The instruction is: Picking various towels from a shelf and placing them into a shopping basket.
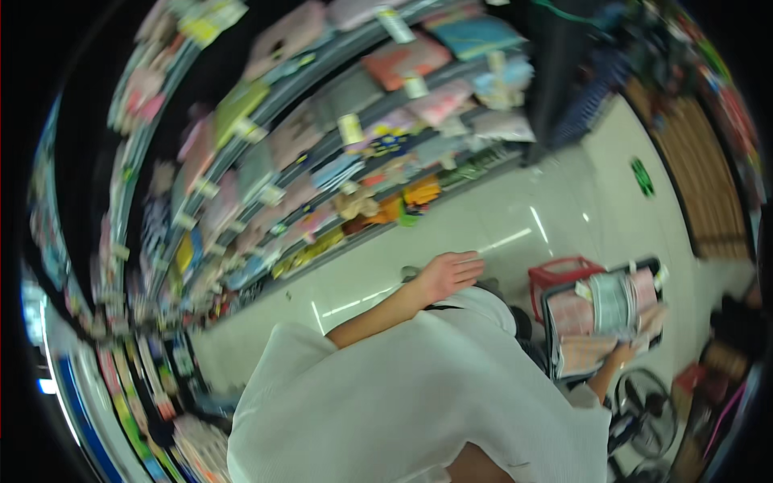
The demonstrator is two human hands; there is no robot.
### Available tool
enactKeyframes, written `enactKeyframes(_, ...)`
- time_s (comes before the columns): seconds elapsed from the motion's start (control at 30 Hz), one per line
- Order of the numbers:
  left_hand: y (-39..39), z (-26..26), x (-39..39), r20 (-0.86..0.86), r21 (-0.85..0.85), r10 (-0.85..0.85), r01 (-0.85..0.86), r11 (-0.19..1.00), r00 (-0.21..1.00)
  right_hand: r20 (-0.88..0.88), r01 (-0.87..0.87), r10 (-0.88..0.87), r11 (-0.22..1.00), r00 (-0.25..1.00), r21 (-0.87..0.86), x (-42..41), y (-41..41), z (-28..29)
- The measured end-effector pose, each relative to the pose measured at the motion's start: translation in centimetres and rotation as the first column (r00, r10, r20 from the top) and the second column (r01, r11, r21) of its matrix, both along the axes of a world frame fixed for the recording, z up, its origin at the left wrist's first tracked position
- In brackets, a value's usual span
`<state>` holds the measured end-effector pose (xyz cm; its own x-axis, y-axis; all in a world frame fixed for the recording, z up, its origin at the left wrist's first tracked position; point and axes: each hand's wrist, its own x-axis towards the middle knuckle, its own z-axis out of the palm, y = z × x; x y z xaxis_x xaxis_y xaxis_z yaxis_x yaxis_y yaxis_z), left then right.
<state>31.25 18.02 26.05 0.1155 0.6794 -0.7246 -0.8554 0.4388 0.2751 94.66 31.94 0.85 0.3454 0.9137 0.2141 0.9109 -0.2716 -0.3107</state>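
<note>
My left hand (453,275) is in front of my white shirt, palm down with its fingers extended, and nothing shows in it. My right hand (625,351) is at the right, at the near edge of a dark-rimmed cart or basket (548,338). It touches folded cloths there, but its fingers blend into them, so its grip is unclear. Inside lie a pink folded cloth (570,314), a pale blue-green one (609,300) and an orange-striped one (584,353). A beige cloth (652,320) is just beyond my right fingers.
Shelves of packaged textiles (356,130) curve across the left and top. A red plastic stool (564,265) is beside the cart. A fan (645,412) stands at the lower right. A brown slatted surface (694,169) and a green floor marking (642,177) lie farther off.
</note>
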Motion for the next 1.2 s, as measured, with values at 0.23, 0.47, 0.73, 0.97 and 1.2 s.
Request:
enactKeyframes(0.23, -4.4, 0.1, -2.0, -0.019, 0.060, 0.143, -0.142, 0.988, 0.990, -0.588, 0.047, 0.033, 0.992, 0.808, 0.121, -10.0, 1.9, 6.7)
enactKeyframes(0.47, -5.1, -0.4, -3.1, 0.012, 0.059, 0.075, -0.075, 0.995, 0.997, -0.393, -0.119, 0.217, 0.959, 0.894, 0.259, -12.2, -0.1, 12.5)
enactKeyframes(0.73, -10.2, -0.6, -8.6, -0.668, 0.365, -0.006, 0.335, 0.869, 0.744, -0.426, -0.420, 0.500, 0.866, 0.754, 0.272, -31.0, -4.8, 19.1)
enactKeyframes(0.97, -21.2, 4.6, -18.2, -0.974, 0.224, 0.216, 0.507, 0.832, 0.075, -0.666, -0.942, -0.741, 0.278, -0.086, -0.187, -65.5, -22.2, 28.1)
enactKeyframes(1.2, -32.2, 7.0, -23.9, -0.950, 0.311, 0.301, 0.255, 0.916, 0.078, -0.653, -0.974, -0.742, 0.000, 0.151, -0.225, -76.0, -31.2, 30.2)
